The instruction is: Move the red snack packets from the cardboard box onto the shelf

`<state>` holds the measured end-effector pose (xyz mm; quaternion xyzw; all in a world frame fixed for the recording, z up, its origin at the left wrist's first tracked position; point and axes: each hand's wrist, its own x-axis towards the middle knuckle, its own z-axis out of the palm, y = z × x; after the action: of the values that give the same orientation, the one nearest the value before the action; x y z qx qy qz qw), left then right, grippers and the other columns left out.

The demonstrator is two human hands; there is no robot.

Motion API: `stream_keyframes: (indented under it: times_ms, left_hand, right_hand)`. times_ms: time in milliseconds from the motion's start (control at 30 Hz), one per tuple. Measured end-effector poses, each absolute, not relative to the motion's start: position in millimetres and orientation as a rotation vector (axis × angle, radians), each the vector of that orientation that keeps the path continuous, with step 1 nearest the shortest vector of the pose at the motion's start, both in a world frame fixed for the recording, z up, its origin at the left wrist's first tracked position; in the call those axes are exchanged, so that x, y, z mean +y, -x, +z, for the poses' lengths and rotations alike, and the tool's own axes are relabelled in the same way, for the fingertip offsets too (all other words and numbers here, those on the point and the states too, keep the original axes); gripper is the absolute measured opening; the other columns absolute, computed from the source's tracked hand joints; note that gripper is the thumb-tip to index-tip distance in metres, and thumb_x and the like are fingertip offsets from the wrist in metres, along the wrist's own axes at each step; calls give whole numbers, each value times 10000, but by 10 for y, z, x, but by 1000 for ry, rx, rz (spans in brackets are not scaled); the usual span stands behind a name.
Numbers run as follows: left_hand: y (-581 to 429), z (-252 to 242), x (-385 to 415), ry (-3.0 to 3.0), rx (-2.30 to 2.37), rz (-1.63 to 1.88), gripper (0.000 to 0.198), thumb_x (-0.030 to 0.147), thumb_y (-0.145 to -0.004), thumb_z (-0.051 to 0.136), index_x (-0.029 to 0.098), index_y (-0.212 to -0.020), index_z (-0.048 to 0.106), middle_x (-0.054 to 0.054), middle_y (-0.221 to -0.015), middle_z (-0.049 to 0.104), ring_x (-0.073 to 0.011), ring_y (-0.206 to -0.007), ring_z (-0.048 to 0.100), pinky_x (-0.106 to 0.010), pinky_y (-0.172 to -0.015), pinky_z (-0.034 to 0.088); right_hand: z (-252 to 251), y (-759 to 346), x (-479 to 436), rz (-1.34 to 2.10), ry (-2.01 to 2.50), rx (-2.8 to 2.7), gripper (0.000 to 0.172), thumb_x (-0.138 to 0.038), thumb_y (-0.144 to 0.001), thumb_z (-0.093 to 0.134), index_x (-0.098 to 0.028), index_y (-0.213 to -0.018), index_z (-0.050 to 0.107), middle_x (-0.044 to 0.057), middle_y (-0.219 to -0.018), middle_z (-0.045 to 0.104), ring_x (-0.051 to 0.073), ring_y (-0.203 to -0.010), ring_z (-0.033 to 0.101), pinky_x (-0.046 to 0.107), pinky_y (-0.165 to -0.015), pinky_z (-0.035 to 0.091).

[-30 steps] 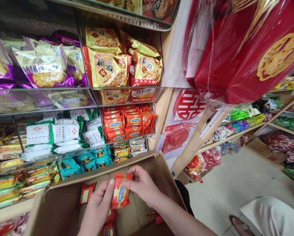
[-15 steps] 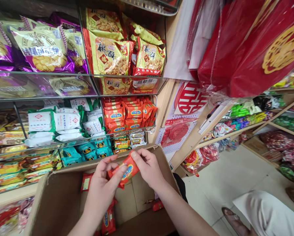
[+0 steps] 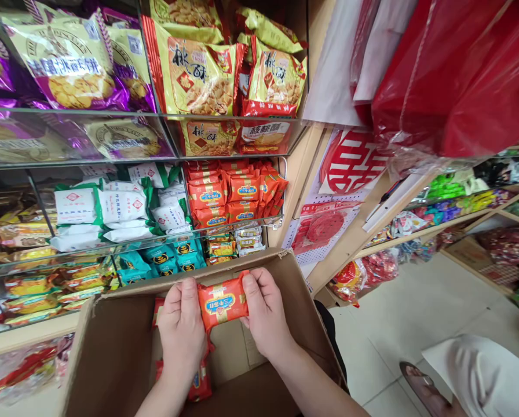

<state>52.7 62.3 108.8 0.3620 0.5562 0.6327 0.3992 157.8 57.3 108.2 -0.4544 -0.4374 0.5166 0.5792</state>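
Between my two hands is a red biscuit packet [image 3: 223, 301] with a blue oval label, its front turned up to the camera. My left hand [image 3: 182, 324] pinches its left end and my right hand [image 3: 266, 315] pinches its right end. Below them stands an open cardboard box [image 3: 107, 347]. A few red packets [image 3: 201, 385] lie on its bottom, partly hidden by my left hand and wrist. Similar red packets [image 3: 209, 194] are stacked in a shelf compartment behind the box.
Shelves hold yellow walnut-cookie bags [image 3: 198, 72], purple cookie bags [image 3: 75, 63], white-green packets [image 3: 123, 205] and teal packets [image 3: 164, 258]. Clear shelf lips [image 3: 133, 243] run along the fronts. Red bags [image 3: 442, 75] hang at upper right. A person's sandalled foot [image 3: 424, 385] is at lower right.
The red packet has turned from slanted to nearly level, its label now in full view. My left fingers have closed on its left end. The camera view has shifted slightly.
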Motion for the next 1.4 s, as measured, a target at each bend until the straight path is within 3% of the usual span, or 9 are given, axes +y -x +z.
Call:
stream_keyframes:
  times_ms: [167, 300, 400, 533, 700, 833, 967, 1233, 1400]
  left_hand:
    - [-389, 1047, 575, -1137, 1422, 1411, 310, 511, -743, 494, 216, -656, 531, 52, -585, 487, -83, -554, 431, -159, -490, 388]
    - [-212, 1163, 560, -1422, 1180, 982, 410, 473, -733, 530, 285, -1097, 532, -12, -960, 605, -165, -842, 535, -246, -717, 471]
    - [-235, 1303, 564, -1416, 1117, 792, 526, 349, -651, 667, 290, -1149, 506, -8, -931, 636, -173, -858, 565, -275, -769, 478]
    - [-399, 1448, 668, -1028, 1155, 1285, 600, 296, -610, 714, 279, -1156, 466, 52, -675, 633, -95, -615, 584, -177, -566, 491]
    - [-579, 1575, 837, -631, 988, 1626, 470, 153, -589, 721, 284, -975, 488, 63, -685, 632, -80, -659, 603, -196, -639, 506]
    - [-643, 1619, 857, -574, 953, 1617, 440, 104, -595, 694, 283, -918, 455, 49, -753, 646, -96, -631, 600, -208, -550, 500]
    - [-626, 1668, 886, -581, 929, 1637, 343, 113, -599, 689, 234, -834, 470, 32, -721, 636, -88, -605, 573, -179, -506, 468]
    - [-564, 1862, 1111, -938, 858, 1659, 426, 201, -643, 653, 279, -987, 414, 11, -928, 572, -139, -805, 589, -314, -698, 479]
    - [-480, 1658, 1299, -2056, 1304, 1583, 320, 245, -762, 518, 197, -1078, 495, -107, -1172, 510, -231, -1134, 447, -412, -951, 343]
  right_hand:
    - [1114, -1768, 604, 1331, 1050, -1040, 283, -452, -795, 462, -202, -681, 395, -71, -547, 348, 50, -432, 317, 148, -345, 232]
    - [1232, -1942, 643, 1213, 1025, -1495, 229, -360, -809, 475, -177, -671, 467, -58, -567, 412, 60, -510, 375, 177, -464, 324]
    - [1301, -1950, 633, 1123, 988, -1622, 176, -322, -814, 473, -176, -721, 507, -48, -611, 470, 71, -560, 432, 200, -533, 372]
    - [1282, -1878, 587, 872, 1078, -1397, 225, -316, -756, 560, -191, -924, 478, -10, -762, 529, 95, -642, 504, 213, -564, 432]
    - [1224, -1790, 598, 554, 1014, -1554, 460, -283, -684, 637, -227, -1084, 417, 80, -1124, 475, 160, -880, 540, 277, -658, 498]
    - [1243, -1748, 696, 91, 1059, -1820, 301, -275, -755, 576, -207, -1039, 504, 102, -1183, 457, 217, -1016, 477, 388, -846, 449]
    - [1327, -1742, 813, -171, 974, -2002, 207, -200, -831, 476, -167, -1031, 517, 108, -1137, 523, 208, -1013, 492, 345, -835, 461]
    - [1821, -1846, 1425, -445, 794, -1980, 188, -191, -858, 416, -130, -998, 526, 134, -1107, 558, 193, -1045, 498, 344, -872, 443]
    - [1949, -1847, 1970, -537, 940, -1959, 235, -250, -882, 371, -110, -925, 555, 151, -1090, 578, 211, -1015, 512, 367, -857, 396]
